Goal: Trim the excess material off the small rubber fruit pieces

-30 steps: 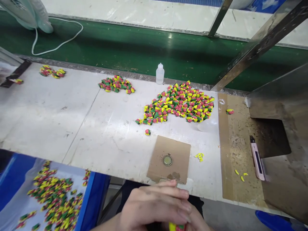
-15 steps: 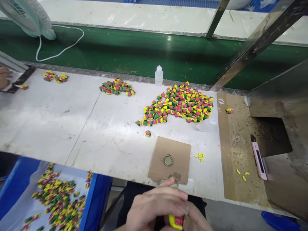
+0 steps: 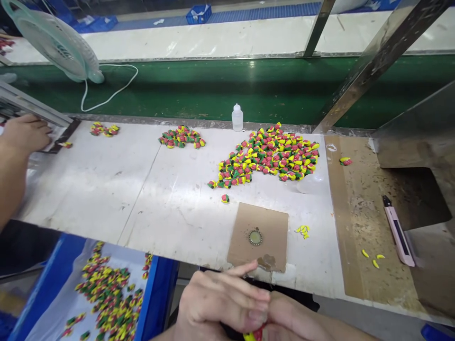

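My left hand (image 3: 222, 303) and my right hand (image 3: 295, 317) meet at the bottom edge of the view, just below the table's front edge. Between them they pinch a small red, yellow and green strawberry-shaped piece (image 3: 254, 334), mostly hidden by my fingers. My left forefinger reaches toward a cardboard square (image 3: 272, 232). A ridged metal bottle cap (image 3: 255, 237) lies on that square. A large heap of similar pieces (image 3: 266, 156) sits on the white table (image 3: 106, 189) beyond it.
A co-worker's hand (image 3: 26, 135) rests at the far left by a dark frame. A blue tray (image 3: 158, 298) of pieces sits below the table at the left. A pink utility knife (image 3: 398, 229) lies on a stained brown mat at the right.
The view has tilted upward, showing more of the far side. The co-worker's hand has come into view further at the left. My hands still hold the piece, now lower in the frame.
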Demonstrator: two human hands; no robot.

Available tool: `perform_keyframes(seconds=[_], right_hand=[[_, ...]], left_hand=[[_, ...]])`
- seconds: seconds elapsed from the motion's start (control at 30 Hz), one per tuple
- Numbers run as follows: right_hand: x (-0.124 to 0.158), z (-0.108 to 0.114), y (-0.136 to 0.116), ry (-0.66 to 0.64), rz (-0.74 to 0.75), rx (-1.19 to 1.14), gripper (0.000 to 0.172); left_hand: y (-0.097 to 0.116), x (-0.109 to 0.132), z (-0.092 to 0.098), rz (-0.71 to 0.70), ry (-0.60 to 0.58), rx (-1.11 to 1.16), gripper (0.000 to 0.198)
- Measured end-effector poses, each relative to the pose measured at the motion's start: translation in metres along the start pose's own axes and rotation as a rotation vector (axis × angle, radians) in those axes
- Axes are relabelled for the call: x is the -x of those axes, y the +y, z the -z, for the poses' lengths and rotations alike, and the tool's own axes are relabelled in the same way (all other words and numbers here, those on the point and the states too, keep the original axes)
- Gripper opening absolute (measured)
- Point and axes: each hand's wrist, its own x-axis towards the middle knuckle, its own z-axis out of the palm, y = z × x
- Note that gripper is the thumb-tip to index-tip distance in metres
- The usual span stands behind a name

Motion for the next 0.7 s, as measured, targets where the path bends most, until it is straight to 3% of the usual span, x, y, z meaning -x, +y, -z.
perform_keyframes(seconds=[0.1,0.23,0.27,0.33,0.4,0.43,0.57,0.67,0.7], right_hand=[[-0.006,0.005,0.0,-0.051,0.018,0.116,0.07],[0.006,0.011,0.015,0.013,0.076,0.216,0.077],[0.014,0.016,0.018,0.1,0.081,0.293,0.075],[0.036,0.031,0.02,0.421,0.118,0.624,0.061],[0.057,0.05,0.019,0.766,0.134,1.045,0.029],[0.066,0.059,0.019,0.831,0.154,1.153,0.018],[0.09,0.09,0.033,0.772,0.157,1.492,0.021],[0.103,0.114,0.062,0.603,0.172,1.588,0.027],[0.106,0.123,0.072,0.621,0.207,1.61,0.03]], left_hand=[[-0.009,0.007,0.001,-0.035,0.024,0.027,0.025],[-0.015,-0.002,0.03,0.003,-0.166,-0.019,0.04],[-0.016,-0.008,0.044,-0.026,-0.183,-0.145,0.039],[-0.02,-0.02,0.075,-0.04,-0.124,-0.575,0.029],[-0.029,-0.032,0.102,-0.077,-0.014,-0.937,0.015],[-0.035,-0.036,0.11,-0.075,-0.02,-1.028,0.013],[-0.057,-0.051,0.115,-0.031,-0.1,-1.125,0.021],[-0.067,-0.063,0.116,-0.019,-0.086,-1.188,0.034],[-0.068,-0.068,0.121,-0.012,-0.079,-1.207,0.041]])
